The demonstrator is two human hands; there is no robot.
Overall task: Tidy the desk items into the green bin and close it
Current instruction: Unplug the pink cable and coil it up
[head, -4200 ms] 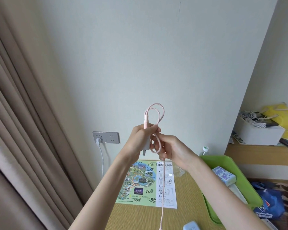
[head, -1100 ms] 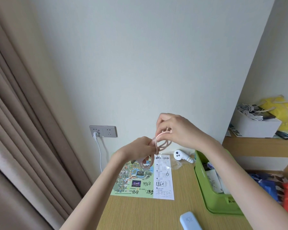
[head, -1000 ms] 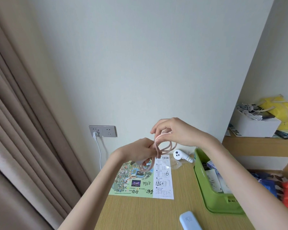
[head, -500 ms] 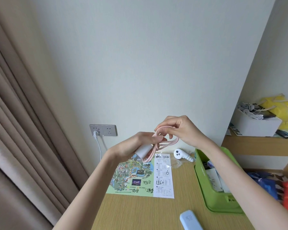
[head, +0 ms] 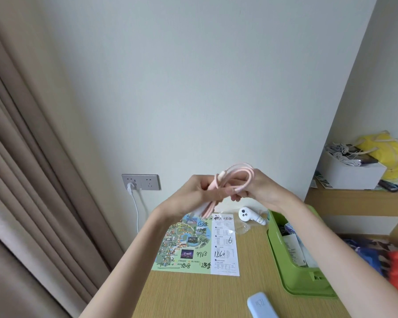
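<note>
The pink cable (head: pixel 217 183) is held in the air, above and to the left of the green bin (head: pixel 293 280) and higher than its rim. It is gathered into a few loose loops. Judged by its look, it is light, soft and springy, so the loops will open if let go. The best hold is across the whole bundle at its middle, not on a single strand.

The left hand (head: pixel 193 191) has its fingers curled round the gathered strands, with its forearm rising from below. The right hand (head: pixel 262 187) grips the looped end, its fingers curled under the loop and its wrist over the bin's far corner. Both hands grasp the cable.

A pale blue case (head: pixel 262 306) lies on the desk (head: pixel 205 294) left of the bin's near corner. A map leaflet (head: pixel 193 244) lies left of the bin. A white handheld device (head: pixel 251 215) lies just beyond its far left corner. The bin is open.
</note>
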